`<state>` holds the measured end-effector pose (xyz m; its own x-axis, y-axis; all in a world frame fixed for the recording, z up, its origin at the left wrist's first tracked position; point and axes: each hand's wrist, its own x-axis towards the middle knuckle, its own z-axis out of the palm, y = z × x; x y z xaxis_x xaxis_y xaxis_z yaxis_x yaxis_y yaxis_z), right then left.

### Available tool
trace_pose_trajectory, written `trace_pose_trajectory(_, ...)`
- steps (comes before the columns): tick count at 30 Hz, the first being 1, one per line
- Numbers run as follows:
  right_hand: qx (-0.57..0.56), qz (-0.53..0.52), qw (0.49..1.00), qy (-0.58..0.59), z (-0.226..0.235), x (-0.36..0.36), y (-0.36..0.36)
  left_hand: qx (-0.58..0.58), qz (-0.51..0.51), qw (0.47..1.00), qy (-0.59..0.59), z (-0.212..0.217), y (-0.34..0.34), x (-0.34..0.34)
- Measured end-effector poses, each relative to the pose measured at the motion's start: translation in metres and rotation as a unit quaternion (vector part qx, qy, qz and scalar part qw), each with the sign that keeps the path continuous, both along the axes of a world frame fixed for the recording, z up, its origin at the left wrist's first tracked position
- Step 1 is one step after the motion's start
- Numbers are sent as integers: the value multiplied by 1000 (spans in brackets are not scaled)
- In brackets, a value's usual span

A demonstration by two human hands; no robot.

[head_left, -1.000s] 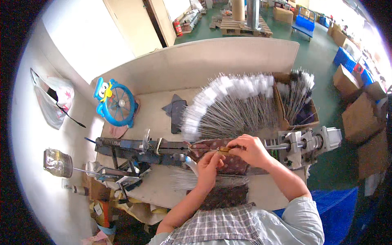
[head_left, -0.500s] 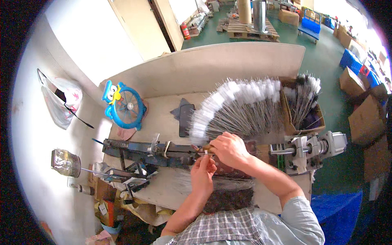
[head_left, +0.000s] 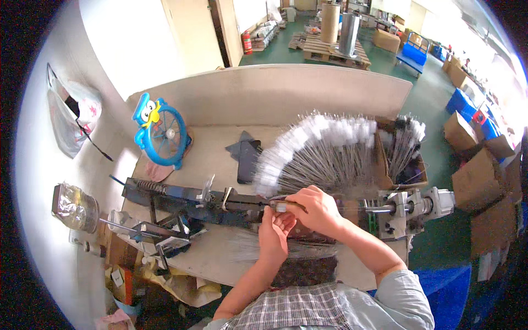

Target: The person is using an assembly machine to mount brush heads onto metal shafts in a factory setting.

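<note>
My right hand (head_left: 318,209) pinches a thin wire brush with a small white tip (head_left: 281,207) and holds it at the long dark metal machine (head_left: 187,199) that runs across the bench. My left hand (head_left: 273,234) is cupped just below it, fingers curled up against the same brush tip. Behind both hands lies a fanned pile of wire brushes with white fluffy ends (head_left: 313,151). A loose bundle of bare wires (head_left: 258,250) lies in front of the machine, partly under my left forearm.
A motor unit (head_left: 410,209) sits at the machine's right end. A cardboard box of brushes (head_left: 404,148) stands at the back right. A blue cartoon-bird fan (head_left: 162,132) and a dark phone-like object (head_left: 247,159) are on the beige bench (head_left: 214,159). Cardboard boxes (head_left: 476,181) stand on the floor to the right.
The view has shifted, so the bench sits further right in the frame. Both hands stayed together at the machine, and the left hand has come up closer under the right.
</note>
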<state>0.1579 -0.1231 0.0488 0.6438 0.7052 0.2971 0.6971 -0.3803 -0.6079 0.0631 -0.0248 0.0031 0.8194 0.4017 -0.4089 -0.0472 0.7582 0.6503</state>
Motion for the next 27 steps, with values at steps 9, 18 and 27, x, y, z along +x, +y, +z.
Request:
trace_pose_trajectory(9,59,-58,982,-172,-9,-12,6,-61,70,995,-47,-2,-7,1)
trace_pose_trajectory(18,78,2,977,-201,-13,-4,-13,5,97,995,-32,3,-15,9)
trace_pose_trajectory(27,64,42,987,-142,-12,-8,-2,18,80,995,-48,-9,-10,4)
